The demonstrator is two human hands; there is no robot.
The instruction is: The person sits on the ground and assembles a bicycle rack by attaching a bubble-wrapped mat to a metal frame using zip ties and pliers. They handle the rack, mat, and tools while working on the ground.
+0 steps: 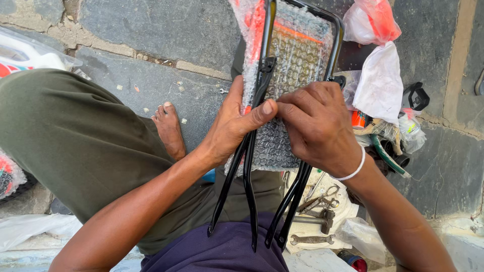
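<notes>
A black metal rack point(266, 65) with long thin struts stands upright between my knees, wrapped in clear bubble wrap point(297, 55). My left hand point(233, 123) grips the left struts and the wrap, thumb pressed across the front. My right hand point(317, 126), with a white band at the wrist, lies on the bubble wrap at the rack's right side, fingers curled onto the plastic. The strut ends point(252, 221) hang down over my lap.
Stone paving point(151, 30) lies around me, with my bare foot point(169, 128) on it. A pile of plastic bags and small parts point(380, 80) sits at the right. A hammer point(317, 219), a spanner point(310, 239) and scissors point(322, 194) rest on a white sheet below.
</notes>
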